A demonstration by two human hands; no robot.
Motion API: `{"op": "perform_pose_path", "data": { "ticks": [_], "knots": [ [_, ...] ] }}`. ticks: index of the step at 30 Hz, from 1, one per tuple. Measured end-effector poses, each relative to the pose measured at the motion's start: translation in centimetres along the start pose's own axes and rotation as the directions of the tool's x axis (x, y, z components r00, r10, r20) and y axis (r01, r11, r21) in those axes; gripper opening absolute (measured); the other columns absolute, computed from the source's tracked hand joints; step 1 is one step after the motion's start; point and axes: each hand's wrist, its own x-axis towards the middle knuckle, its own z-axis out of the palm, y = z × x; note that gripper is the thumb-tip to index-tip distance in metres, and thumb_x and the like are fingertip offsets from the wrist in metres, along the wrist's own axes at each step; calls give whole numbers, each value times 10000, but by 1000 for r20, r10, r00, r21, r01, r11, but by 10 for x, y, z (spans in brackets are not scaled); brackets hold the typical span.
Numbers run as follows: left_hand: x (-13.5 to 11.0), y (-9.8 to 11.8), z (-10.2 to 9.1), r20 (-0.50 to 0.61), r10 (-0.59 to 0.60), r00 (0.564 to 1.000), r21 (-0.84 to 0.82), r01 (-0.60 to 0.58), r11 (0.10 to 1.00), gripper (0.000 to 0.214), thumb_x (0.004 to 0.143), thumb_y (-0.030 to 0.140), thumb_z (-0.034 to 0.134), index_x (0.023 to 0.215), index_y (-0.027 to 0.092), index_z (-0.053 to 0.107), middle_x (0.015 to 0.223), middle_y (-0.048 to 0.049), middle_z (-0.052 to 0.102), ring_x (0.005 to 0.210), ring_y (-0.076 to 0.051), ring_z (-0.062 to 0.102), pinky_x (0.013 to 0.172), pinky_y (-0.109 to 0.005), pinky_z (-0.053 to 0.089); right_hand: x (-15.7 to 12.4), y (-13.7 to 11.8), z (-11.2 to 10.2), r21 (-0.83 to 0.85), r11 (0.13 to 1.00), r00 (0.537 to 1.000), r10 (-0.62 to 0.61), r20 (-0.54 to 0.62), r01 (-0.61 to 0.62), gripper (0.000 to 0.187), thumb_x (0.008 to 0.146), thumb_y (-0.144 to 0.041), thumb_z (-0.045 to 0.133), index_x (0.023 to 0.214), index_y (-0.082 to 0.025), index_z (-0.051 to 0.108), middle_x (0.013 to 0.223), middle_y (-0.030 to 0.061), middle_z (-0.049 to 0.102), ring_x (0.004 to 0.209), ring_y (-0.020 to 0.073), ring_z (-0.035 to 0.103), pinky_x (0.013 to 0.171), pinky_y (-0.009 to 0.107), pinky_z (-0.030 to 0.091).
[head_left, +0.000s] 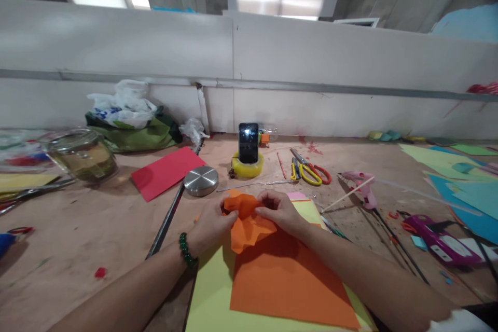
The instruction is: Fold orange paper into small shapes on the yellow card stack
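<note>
A creased piece of orange paper [252, 228] is held up between my two hands. My left hand [216, 222] pinches its left edge, thumb in front; a green bead bracelet circles that wrist. On the opposite side my right hand [286, 212] grips the upper right edge between thumb and fingers. Beneath them lies a flat orange sheet [291, 285] on top of a larger yellow sheet [212, 290]. The fingers behind the creased paper are partly hidden.
Ahead stands a phone [248, 142] in a yellow tape roll [249, 167]. Scissors [311, 172] and a pink glue gun [363, 187] lie to the right. A round metal lid [201, 180], red paper [165, 174] and glass jar [83, 158] are on the left.
</note>
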Motion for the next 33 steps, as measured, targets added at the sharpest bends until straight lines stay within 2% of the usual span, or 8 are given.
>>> {"op": "perform_pose_path", "data": {
  "ticks": [5,8,13,15,21,25,29,33],
  "knots": [
    [-1,-3,1,14,8,1000,52,-9,999,72,613,177,484,634,180,552,625,15,592,604,-146,545,578,-252,456,-3,-1,1,-29,999,997,-40,69,42,300,658,-451,778,772,-194,675,726,10,662,638,144,579,605,279,476],
    [-3,-2,2,60,-11,998,28,9,1000,115,614,179,466,651,176,575,626,16,596,595,-144,542,571,-250,448,-4,-3,1,-57,996,994,-71,80,76,271,699,-423,739,836,-197,681,769,19,663,683,154,581,646,291,481],
    [-3,-6,4,66,-42,997,-25,43,999,176,654,212,486,744,154,625,704,-15,639,654,-167,569,598,-266,453,-6,0,4,-103,987,982,-139,-126,126,165,707,-307,678,776,-200,573,636,-39,503,571,108,442,535,234,387],
    [-3,-9,4,62,-29,998,-32,31,999,177,648,206,491,749,150,624,727,-21,646,679,-172,571,614,-267,457,-5,4,6,-139,983,980,-137,-144,117,171,706,-308,674,741,-202,544,660,-29,502,584,112,437,533,234,385],
    [-3,-8,4,141,-9,990,-46,16,999,195,654,194,487,733,145,659,709,-17,669,666,-164,581,614,-255,463,8,12,1,13,1000,997,22,-68,-22,387,559,-346,802,784,-202,523,748,-22,559,661,129,526,576,232,432],
    [-4,-8,5,171,7,985,-31,-2,1000,160,649,187,487,676,155,641,676,-5,655,654,-158,577,597,-242,452,6,8,-1,10,997,997,73,3,-73,336,621,-404,793,792,-192,597,727,-15,585,636,126,533,574,240,426],
    [-3,-13,7,160,26,987,-29,-21,999,143,632,175,473,644,164,615,644,11,623,625,-139,550,599,-232,437,-1,0,3,-108,994,996,-1,86,10,237,694,-402,744,709,-190,636,704,0,591,636,136,523,572,253,423],
    [-2,-14,7,129,27,991,-37,-22,999,91,620,179,472,598,172,561,578,28,566,564,-122,506,536,-215,402,-6,-3,5,-207,968,984,-113,139,140,146,721,-323,700,802,-205,672,820,34,618,746,166,545,622,268,446]
  ]
}}
